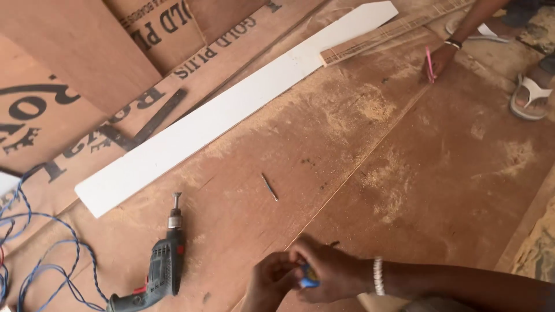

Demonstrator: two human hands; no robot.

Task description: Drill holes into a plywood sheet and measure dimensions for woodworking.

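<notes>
plywood sheet [347,173]: brown, dusted with sawdust; it lies under both hands and runs away from them toward the far side, where a co-worker crouches.

chalk line [370,150]: a thin straight mark or string across the sheet, its long axis running from just beyond the person's hands diagonally up and right to the co-worker's hand; which of the two it is cannot be told.

white board [231,110]: a long narrow strip, well beyond the hands and up-left, its long axis roughly parallel to the line.

electric drill [159,268]: dark green with red trim, lying to the left of the left hand, bit pointing away from the person; a twisted blue cable lies farther left.

loose bit [269,188]: a small metal pin, beyond the hands, between them and the white board.

co-worker's hand [440,60]: at the far end of the line, pressed to the sheet, holding a pink pencil.

right hand [332,271]: fingers curled and closed round a small blue object [308,278] at the near end of the line; a white bead bracelet sits on the wrist.

left hand [272,280]: touching the right, fingers curled in against the same blue object; neither hand is spread.
</notes>
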